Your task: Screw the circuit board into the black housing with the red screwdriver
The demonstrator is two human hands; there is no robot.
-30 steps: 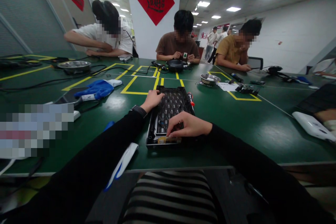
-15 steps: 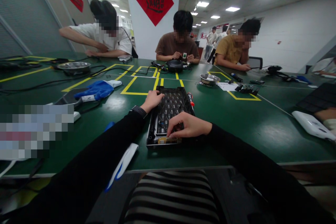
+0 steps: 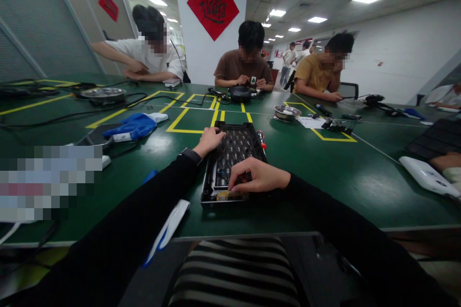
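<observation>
A black rectangular case [image 3: 239,141] lies on the green table in front of me, with rows of small metallic pieces inside. My left hand [image 3: 210,140] grips its far left edge, fingers over the rim. My right hand [image 3: 257,174] is above the near end of the case. Its thumb and forefinger are pinched together at a yellow-brown strip [image 3: 223,195], which looks like a circuit board. Whatever the fingertips hold is too small or hidden to make out. Against the case's right side is a shiny object with a red end [image 3: 263,145].
A blue and white glove [image 3: 135,125] lies to the left; another white and blue glove [image 3: 169,225] hangs over the near edge. Metal bowls [image 3: 287,112], cables [image 3: 65,117] and a white device [image 3: 427,172] are on the table [image 3: 324,192]. Several people sit opposite.
The view has tilted up slightly, so everything sits a little lower. Both hands keep their places on the case, the right fingertips shifting only slightly at the yellow-brown strip.
</observation>
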